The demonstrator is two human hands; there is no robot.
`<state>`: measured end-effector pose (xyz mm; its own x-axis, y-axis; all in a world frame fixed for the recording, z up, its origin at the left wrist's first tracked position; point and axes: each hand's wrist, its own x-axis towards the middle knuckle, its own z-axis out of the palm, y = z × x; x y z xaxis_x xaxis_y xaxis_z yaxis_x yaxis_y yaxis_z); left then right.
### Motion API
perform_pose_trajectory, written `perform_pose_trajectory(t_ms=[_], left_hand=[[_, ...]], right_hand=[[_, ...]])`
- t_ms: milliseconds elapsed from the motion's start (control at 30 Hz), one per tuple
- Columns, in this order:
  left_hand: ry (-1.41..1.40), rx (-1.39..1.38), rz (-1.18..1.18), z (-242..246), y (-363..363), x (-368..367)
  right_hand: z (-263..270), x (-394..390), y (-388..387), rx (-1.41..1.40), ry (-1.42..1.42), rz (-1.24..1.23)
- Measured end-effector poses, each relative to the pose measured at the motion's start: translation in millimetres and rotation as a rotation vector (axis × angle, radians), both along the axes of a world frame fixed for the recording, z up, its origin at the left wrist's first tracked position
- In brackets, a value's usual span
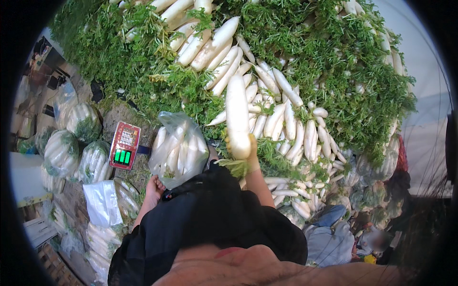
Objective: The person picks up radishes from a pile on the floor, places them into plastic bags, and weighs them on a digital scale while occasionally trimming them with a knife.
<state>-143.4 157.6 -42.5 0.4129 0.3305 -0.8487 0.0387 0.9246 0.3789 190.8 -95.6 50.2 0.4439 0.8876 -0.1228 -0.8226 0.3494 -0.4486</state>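
A large white daikon radish (238, 118) is gripped in my right hand (251, 152), which wraps its thick lower end from beneath; a stub of green stem hangs below it. At the lower edge of a clear plastic bag of daikon radishes (179, 150), my left hand (156, 186) has its fingers curled; whether they pinch the plastic is hard to tell. The bag stands beside a red digital scale display (124, 144) with lit green digits. Beyond my right hand lies a heap of loose daikon radishes (279, 121).
Leafy green tops (315, 46) form a big mound across the far side. Filled bags of radishes (61, 153) crowd the left, with a stack of plastic bags (102, 203) near them. Another person (372, 239) is at the lower right, beside more bagged radishes.
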Motion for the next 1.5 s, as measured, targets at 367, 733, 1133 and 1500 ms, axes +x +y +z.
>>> perform_pose_trajectory(t_ms=[367, 733, 1133, 1500], left_hand=[[0.039, -0.021, -0.072, -7.4, 9.6, 11.1], [0.054, 0.037, 0.004, -23.9, 16.5, 13.6], [0.022, -0.012, -0.074, -35.9, 19.0, -5.4], [0.040, -0.120, -0.376, -51.1, 39.4, 3.1]], right_hand=[[-14.3, -31.7, -21.1, 0.545, 0.391, -0.071], [-0.9, -37.2, -31.0, 0.347, 0.359, -0.130], [11.9, -46.6, -7.8, -1.477, -0.964, -0.499], [-37.8, -125.0, -116.3, -0.466, 0.181, -0.331]])
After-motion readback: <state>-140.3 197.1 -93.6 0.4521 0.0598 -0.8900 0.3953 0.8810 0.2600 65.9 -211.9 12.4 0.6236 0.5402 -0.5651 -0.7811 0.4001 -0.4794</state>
